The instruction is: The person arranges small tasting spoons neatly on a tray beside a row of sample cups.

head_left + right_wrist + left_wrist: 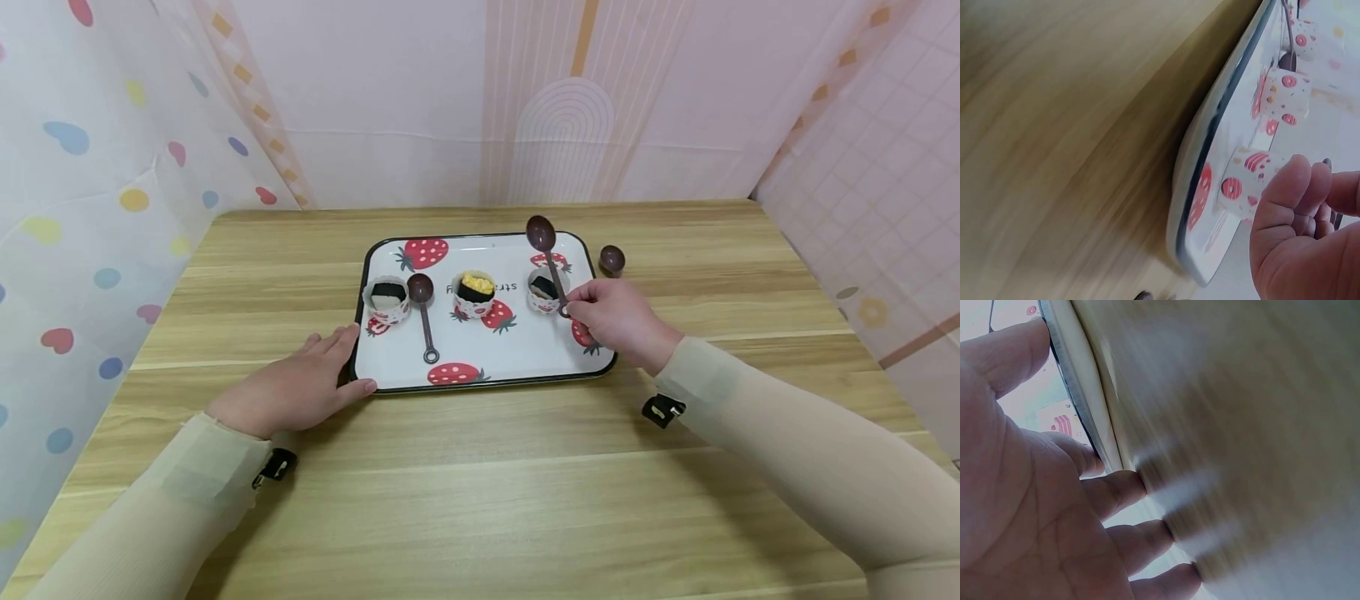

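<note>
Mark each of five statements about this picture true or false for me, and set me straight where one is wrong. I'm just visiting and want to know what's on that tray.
1. The right hand pinches a ring-handled brown spoon. True.
2. The left hand holds a spoon too. False: it touches the edge of the strawberry-print tray and holds nothing.
3. The middle paper cup contains a sushi piece with a yellow topping. True.
4. Four paper cups stand on the tray. False: there are three.
5. A second brown spoon lies between the left paper cup and the middle one. True.
</note>
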A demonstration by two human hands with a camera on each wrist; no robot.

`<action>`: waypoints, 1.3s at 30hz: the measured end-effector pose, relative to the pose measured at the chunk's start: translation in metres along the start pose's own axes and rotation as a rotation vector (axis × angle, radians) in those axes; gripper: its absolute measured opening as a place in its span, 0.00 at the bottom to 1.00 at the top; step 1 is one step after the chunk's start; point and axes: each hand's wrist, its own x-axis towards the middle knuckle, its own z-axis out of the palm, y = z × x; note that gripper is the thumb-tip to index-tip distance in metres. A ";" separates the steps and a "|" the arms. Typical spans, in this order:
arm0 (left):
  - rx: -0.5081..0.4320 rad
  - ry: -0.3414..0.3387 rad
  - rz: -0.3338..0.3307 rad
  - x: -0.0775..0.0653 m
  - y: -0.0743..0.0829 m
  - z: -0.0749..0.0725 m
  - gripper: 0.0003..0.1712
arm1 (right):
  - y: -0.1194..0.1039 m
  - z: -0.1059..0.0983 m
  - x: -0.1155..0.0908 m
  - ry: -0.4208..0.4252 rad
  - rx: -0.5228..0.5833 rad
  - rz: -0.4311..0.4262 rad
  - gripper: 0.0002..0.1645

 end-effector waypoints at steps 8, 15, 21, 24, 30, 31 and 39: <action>-0.018 -0.016 -0.027 0.001 0.001 0.000 0.60 | -0.011 0.012 -0.001 -0.012 -0.015 0.006 0.14; -0.010 -0.012 -0.020 0.001 0.001 0.000 0.59 | -0.018 0.027 0.002 -0.033 0.013 -0.002 0.14; -0.017 -0.020 -0.029 0.001 0.001 -0.001 0.60 | -0.025 0.042 0.003 -0.060 -0.004 -0.011 0.14; -0.023 -0.026 -0.036 0.001 0.002 -0.001 0.60 | -0.028 0.049 0.005 -0.071 -0.009 -0.007 0.13; -0.014 -0.022 -0.032 0.001 0.002 -0.001 0.61 | -0.032 0.063 0.008 -0.088 -0.023 0.002 0.12; -0.013 -0.022 -0.031 0.001 0.002 -0.001 0.61 | -0.033 0.065 0.008 -0.091 -0.034 0.001 0.12; -0.004 -0.025 -0.031 0.002 0.002 -0.001 0.60 | -0.037 0.080 0.010 -0.103 -0.067 -0.011 0.11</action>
